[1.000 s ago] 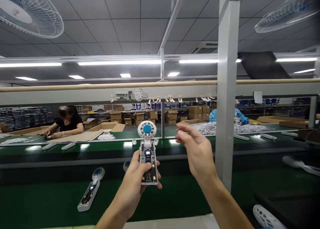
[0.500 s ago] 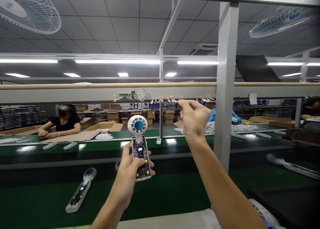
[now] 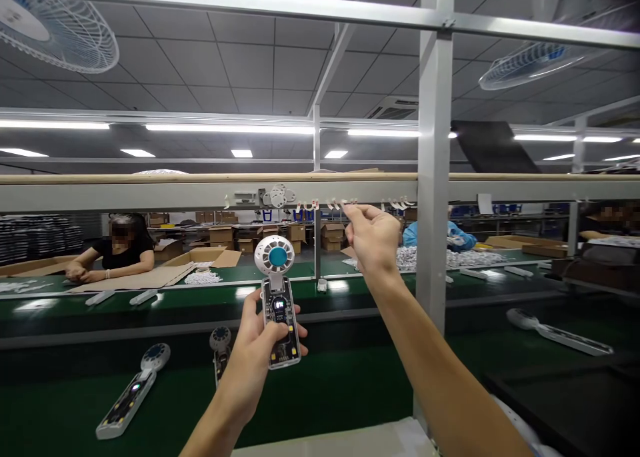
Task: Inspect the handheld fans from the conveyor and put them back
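My left hand (image 3: 250, 360) grips a handheld fan (image 3: 277, 290) by its clear handle, with the round white head and blue hub upward and a small lit display facing me. My right hand (image 3: 373, 240) is raised with its fingertips pinched together, and I see nothing held in them. Behind those fingertips, a row of small white clips (image 3: 325, 204) hangs along a grey beam (image 3: 200, 196). Two similar fans (image 3: 127, 394) (image 3: 220, 350) lie on the green conveyor belt (image 3: 320, 390) below my left hand.
A grey upright post (image 3: 433, 177) stands right of my right hand. Another fan (image 3: 557, 332) lies at right. Beyond the beam, a person in black (image 3: 123, 254) works at cardboard sheets, and a person in a blue sleeve (image 3: 435, 237) sits by a heap of small parts.
My right hand has risen and closed from spread fingers to a pinch, moving left. The view has tilted and shifted, and the fan in my left hand stays gripped.
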A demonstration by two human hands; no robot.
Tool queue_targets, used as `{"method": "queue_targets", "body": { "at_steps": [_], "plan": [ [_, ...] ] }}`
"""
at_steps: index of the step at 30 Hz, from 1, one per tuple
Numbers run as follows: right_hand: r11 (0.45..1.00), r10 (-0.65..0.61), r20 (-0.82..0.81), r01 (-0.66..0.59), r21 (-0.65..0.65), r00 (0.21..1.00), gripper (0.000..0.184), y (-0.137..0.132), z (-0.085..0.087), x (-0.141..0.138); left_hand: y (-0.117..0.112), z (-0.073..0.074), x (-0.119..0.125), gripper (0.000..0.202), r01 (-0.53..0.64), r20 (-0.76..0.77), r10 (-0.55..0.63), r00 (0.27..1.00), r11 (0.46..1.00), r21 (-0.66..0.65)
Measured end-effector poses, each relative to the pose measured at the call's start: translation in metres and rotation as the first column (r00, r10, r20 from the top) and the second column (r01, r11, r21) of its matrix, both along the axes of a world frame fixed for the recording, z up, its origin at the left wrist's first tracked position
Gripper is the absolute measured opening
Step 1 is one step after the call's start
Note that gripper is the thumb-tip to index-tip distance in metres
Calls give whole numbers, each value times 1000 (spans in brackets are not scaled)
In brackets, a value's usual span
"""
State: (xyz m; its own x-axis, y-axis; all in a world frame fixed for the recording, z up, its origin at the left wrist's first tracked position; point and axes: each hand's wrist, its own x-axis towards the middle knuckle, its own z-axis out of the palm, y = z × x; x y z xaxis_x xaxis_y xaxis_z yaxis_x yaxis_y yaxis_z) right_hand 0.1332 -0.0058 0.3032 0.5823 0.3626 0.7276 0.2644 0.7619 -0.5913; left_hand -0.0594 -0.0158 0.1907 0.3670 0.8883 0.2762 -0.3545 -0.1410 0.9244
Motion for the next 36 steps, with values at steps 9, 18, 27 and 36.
{"method": "queue_targets", "body": {
  "at_steps": [9,18,27,36],
  "plan": [
    [954,134,638,76,-291,758,24,-60,-34,-40,1,-1,1,54,34,48,-39,998,995,92],
    [970,-28,671,182,-161,741,21,-37,-32,-56,-1,-3,2,54,23,51,-29,998,993,114],
    [936,228,452,-66,-346,862,44,-28,-26,-57,-3,2,-4,51,22,-9,-20,1000,980,200],
    [985,140,443,-78,-156,885,29,-40,-32,-68,-6,6,-6,53,9,88,-20,996,992,129]
  ]
}}
